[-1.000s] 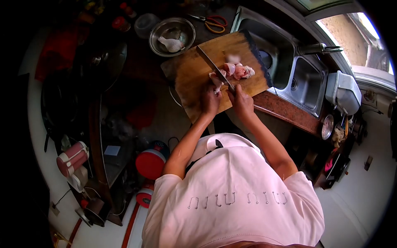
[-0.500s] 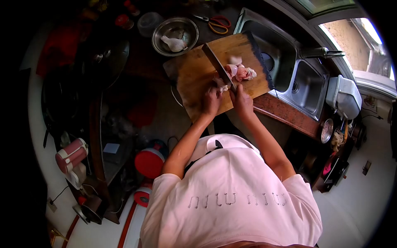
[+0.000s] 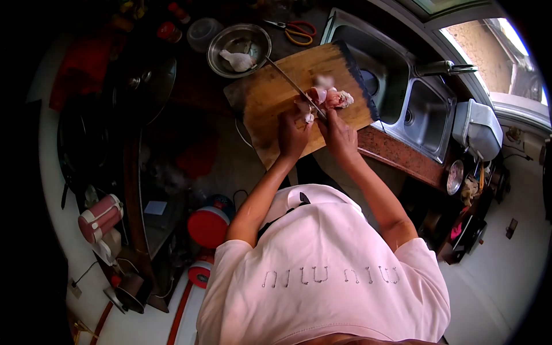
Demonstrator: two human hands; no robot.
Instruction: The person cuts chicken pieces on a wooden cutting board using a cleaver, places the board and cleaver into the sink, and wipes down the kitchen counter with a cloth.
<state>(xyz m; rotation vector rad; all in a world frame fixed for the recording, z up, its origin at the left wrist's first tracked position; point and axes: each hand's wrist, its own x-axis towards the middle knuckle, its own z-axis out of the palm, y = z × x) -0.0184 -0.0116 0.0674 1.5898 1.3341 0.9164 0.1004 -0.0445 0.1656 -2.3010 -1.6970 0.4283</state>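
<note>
Knife [image 3: 294, 85]: straight, thin metal blade; handle gripped in right hand [image 3: 340, 135]. Raw meat [image 3: 339, 99]: pink, lumpy pieces on grained wooden board [image 3: 267, 100]; left hand [image 3: 294, 137] pinching one. Bowl [image 3: 263, 45]: round, shiny metal, holding pale drumstick [image 3: 237, 60].

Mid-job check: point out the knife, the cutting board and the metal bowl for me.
Knife [image 3: 290, 81]: head view, on the blade.
Cutting board [image 3: 263, 109]: head view, on bare wood left of the meat [image 3: 339, 99].
Metal bowl [image 3: 264, 45]: head view, on the inner wall.
</note>
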